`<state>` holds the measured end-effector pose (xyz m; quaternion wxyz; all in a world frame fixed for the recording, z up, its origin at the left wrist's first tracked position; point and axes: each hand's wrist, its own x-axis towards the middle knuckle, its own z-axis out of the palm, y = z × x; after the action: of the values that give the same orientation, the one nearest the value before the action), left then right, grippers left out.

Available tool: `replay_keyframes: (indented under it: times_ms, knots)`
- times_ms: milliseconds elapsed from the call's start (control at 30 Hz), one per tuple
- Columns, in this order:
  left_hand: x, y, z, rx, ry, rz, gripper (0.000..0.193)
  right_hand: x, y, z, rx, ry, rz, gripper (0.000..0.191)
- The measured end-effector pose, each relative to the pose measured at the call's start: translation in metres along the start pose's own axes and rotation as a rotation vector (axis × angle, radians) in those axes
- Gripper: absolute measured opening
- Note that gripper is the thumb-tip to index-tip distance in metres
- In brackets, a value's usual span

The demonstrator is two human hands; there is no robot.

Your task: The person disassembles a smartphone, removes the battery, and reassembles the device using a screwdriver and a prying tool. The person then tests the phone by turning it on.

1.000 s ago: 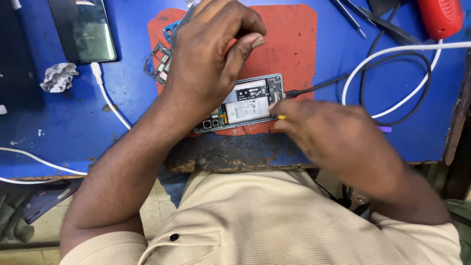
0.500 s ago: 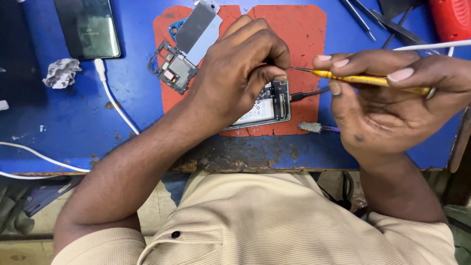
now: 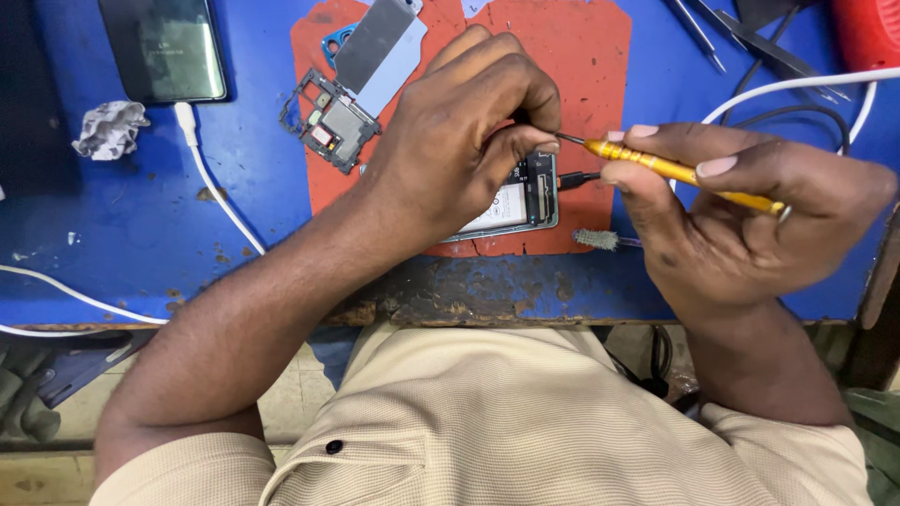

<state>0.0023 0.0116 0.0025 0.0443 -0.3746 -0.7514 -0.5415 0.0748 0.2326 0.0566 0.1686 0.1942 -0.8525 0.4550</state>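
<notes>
An opened phone (image 3: 521, 199) lies on the red mat (image 3: 600, 66), most of it covered by my left hand (image 3: 469, 131), which presses down on it with thumb and forefinger pinched at the tip of the tool. My right hand (image 3: 741, 215) holds a yellow screwdriver (image 3: 684, 173) nearly level, its thin tip pointing left to the fingers of my left hand above the phone's right end. A black cable plug (image 3: 577, 178) sits in the phone's right end.
A removed phone frame (image 3: 328, 122) and a grey cover plate (image 3: 380, 47) lie upper left on the mat. A dark phone (image 3: 164, 47) with a white cable (image 3: 220, 201), a crumpled tissue (image 3: 111, 126), a small brush (image 3: 600, 240), tweezers (image 3: 698, 37) and white and black cables (image 3: 797, 89) are on the blue table (image 3: 112, 234).
My right hand lifted the screwdriver off the phone's edge and brought it level, tip to my left hand's fingers. My left hand shifted slightly right along the phone.
</notes>
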Motion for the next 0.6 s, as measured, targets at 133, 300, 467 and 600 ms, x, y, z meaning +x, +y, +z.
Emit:
replay_keyframes:
  times_ms: [133, 300, 467, 600]
  knots:
    - [0.002, 0.003, -0.003, 0.021, -0.063, -0.027, 0.028, 0.002, 0.000, -0.001, -0.030, -0.014, 0.038, 0.036]
    - [0.005, 0.010, -0.020, 0.155, -0.244, 0.029, 0.055, 0.002, 0.012, 0.000, 0.172, -0.113, -0.035, 0.041]
    - [0.002, 0.010, -0.031, 0.426, -0.317, 0.035, 0.050, -0.013, 0.025, -0.001, 0.055, -0.322, -0.067, 0.036]
    - [0.002, 0.006, -0.029, 0.570, -0.396, 0.018, 0.043, -0.018, 0.030, -0.004, 0.018, -0.428, -0.028, 0.035]
